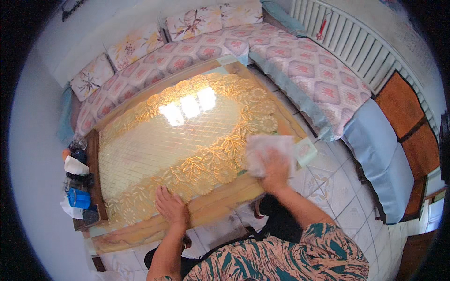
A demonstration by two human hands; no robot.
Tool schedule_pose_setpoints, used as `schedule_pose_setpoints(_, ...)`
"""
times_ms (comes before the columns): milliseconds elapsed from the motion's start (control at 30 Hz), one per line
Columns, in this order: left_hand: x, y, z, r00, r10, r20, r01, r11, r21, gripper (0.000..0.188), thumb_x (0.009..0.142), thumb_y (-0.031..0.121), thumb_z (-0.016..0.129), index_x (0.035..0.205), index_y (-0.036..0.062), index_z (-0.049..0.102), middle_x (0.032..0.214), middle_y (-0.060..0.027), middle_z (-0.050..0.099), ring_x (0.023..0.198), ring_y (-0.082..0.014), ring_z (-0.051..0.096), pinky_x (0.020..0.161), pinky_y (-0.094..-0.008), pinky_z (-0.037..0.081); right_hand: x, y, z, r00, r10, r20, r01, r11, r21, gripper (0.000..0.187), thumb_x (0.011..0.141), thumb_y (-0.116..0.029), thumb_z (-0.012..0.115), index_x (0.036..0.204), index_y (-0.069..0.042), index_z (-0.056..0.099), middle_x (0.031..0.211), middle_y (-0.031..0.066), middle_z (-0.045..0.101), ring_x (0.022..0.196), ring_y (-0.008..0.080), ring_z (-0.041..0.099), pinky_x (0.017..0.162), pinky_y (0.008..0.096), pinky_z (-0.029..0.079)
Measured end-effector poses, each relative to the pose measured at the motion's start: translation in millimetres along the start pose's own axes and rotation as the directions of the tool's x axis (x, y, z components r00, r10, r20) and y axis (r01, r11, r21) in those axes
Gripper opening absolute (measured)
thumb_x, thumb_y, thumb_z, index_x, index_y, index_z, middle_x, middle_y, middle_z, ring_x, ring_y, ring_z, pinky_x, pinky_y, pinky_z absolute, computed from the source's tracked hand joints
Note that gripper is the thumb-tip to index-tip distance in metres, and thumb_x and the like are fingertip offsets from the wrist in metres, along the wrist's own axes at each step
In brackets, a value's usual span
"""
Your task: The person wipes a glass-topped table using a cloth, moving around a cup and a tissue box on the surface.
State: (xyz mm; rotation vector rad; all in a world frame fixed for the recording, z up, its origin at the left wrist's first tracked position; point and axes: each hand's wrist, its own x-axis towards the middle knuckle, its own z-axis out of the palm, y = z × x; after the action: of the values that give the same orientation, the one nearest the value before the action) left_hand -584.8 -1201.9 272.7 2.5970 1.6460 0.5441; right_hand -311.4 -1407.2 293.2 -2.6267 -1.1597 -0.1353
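Before me is a low table [220, 199] with a marbled tan border and a gold floral lace-patterned cover under a glossy surface. My left hand [172, 206] lies flat on its near edge, fingers stretched out and holding nothing. Over the table's right end, my right hand [275, 171] presses a pale white cloth [257, 152] against the surface, near the corner. The cloth spreads out beyond the fingers, and motion smears the fingertips a little. A bright window reflection shows on the table top.
A sofa [187, 60] with a pink patterned cover and several floral cushions [136, 46] runs along the far side and right. A wooden tray [99, 187] at the left end holds a blue container [78, 198] and small items. White tiled floor [335, 187] surrounds the table.
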Motion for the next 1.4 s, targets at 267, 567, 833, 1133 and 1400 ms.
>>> schedule_pose_setpoints(267,9.0,-24.0,4.2,0.995,0.072,0.075,-0.066,0.994,-0.089,0.054,0.088,0.025,0.053,0.135,0.0016,0.041,0.144,-0.0172,0.037,0.135,-0.0342,0.031,0.11,-0.0476,0.024,-68.6,-18.4,12.4,0.921,-0.375,0.104,0.364,0.925,0.111,0.066,0.079,-0.016,0.056,0.142,-0.025,0.038,0.15,0.0151,0.028,0.139,0.0318,0.026,0.111,0.0517,0.017)
schedule_pose_setpoints(567,-1.4,-180.5,-15.7,0.995,-0.104,-0.006,0.103,0.99,-0.092,0.055,0.084,0.021,0.057,0.132,-0.0017,0.044,0.138,-0.0207,0.044,0.129,-0.0374,0.038,0.109,-0.0444,0.029,-20.9,55.1,2.6,0.925,0.368,-0.098,-0.373,0.927,-0.041,0.078,0.072,-0.039,0.069,0.142,-0.023,0.039,0.15,0.016,0.027,0.137,0.0353,0.022,0.108,0.0534,0.018)
schedule_pose_setpoints(833,-12.9,-162.3,-23.7,0.968,-0.239,-0.08,0.242,0.97,0.026,0.049,0.086,0.019,0.053,0.13,-0.0008,0.047,0.136,-0.0189,0.046,0.128,-0.0361,0.039,0.109,-0.0443,0.029,-93.7,-123.2,41.3,0.898,-0.439,-0.044,0.433,0.857,0.281,0.066,0.075,-0.017,0.061,0.139,-0.023,0.043,0.145,0.0188,0.033,0.134,0.0402,0.03,0.107,0.0556,0.022)
schedule_pose_setpoints(1133,-14.6,-162.6,-27.4,0.968,-0.192,-0.161,0.204,0.978,0.055,0.046,0.088,0.02,0.05,0.128,-0.0012,0.047,0.136,-0.0188,0.045,0.126,-0.0369,0.04,0.108,-0.0444,0.03,-6.2,30.8,8.4,0.994,0.11,0.028,-0.113,0.978,0.173,0.061,0.079,-0.025,0.062,0.137,-0.017,0.046,0.144,0.02,0.036,0.135,0.0357,0.032,0.111,0.0468,0.022)
schedule_pose_setpoints(1400,-15.3,-156.5,-24.2,0.972,-0.132,-0.194,0.146,0.987,0.06,0.045,0.088,0.019,0.051,0.127,-0.0017,0.046,0.135,-0.019,0.045,0.126,-0.0367,0.039,0.108,-0.0453,0.029,11.5,-123.4,53.2,0.972,-0.234,0.013,0.234,0.972,0.031,0.072,0.079,-0.028,0.065,0.144,-0.022,0.035,0.146,0.0216,0.031,0.135,0.0394,0.028,0.11,0.0544,0.02)
